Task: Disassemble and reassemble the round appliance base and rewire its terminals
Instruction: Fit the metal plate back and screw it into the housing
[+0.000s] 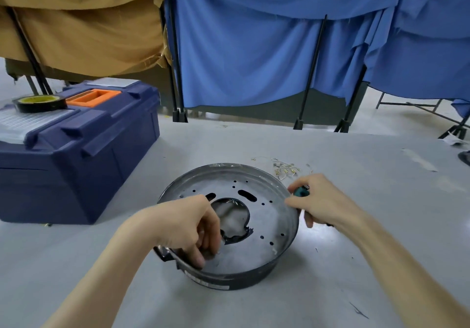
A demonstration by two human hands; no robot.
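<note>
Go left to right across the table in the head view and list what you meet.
Blue toolbox → round base → right hand gripping a green-handled tool. The left hand, reaching into the base, is left out.

Looked like a repair workshop: screened with blue cloth (241, 55) and tan cloth (84, 35) on black stands (309, 73), with a navy toolbox (84, 154), a tape roll (39, 102) on its lid, and wire terminals (286, 170) scattered on a grey worktable (368, 226).
</note>
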